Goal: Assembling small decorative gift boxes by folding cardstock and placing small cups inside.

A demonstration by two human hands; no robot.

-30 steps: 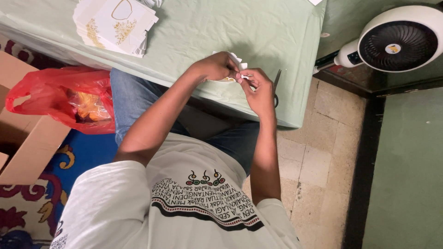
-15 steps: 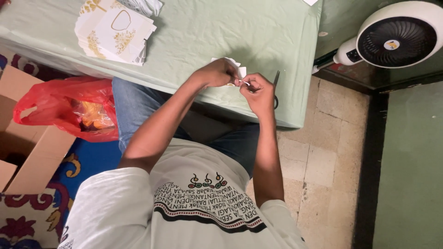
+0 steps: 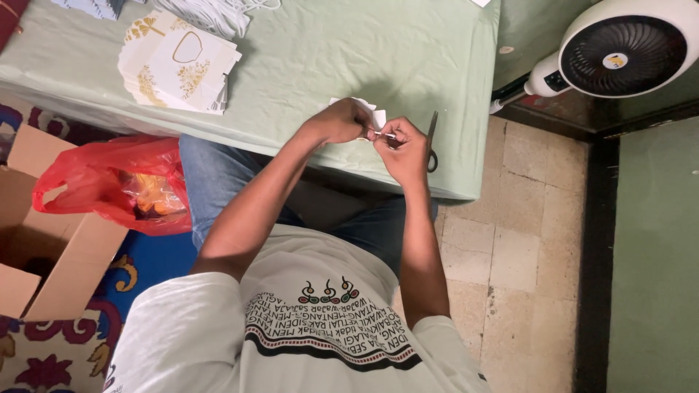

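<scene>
**A:** What have I got in the hands right now?

**B:** From my seat, both hands meet over the near edge of the desk, which is covered in a pale green cloth. The left hand is curled shut around a small white folded paper piece; its grip is closed, with the paper's corners poking out past the knuckles on the far side.

**A:** And the right?

**B:** The right hand sits just right of the left one, touching it at the fingertips. Its grip is pinched tight on a thin white strand that runs between the two hands. I can't tell whether that strand is string or a paper strip; it is too small.

**A:** Anything close by?

**B:** A pair of scissors lies on the desk just right of the right hand, blades pointing far, handles near the desk edge. Partly hidden behind the hand.

**A:** Further out?

**B:** Far left on the desk, a stack of white cards with gold ornament, well apart from the hands. Left of my knee, a red plastic bag rests against an open cardboard box. Far right, on the floor, stands a white fan.
</scene>
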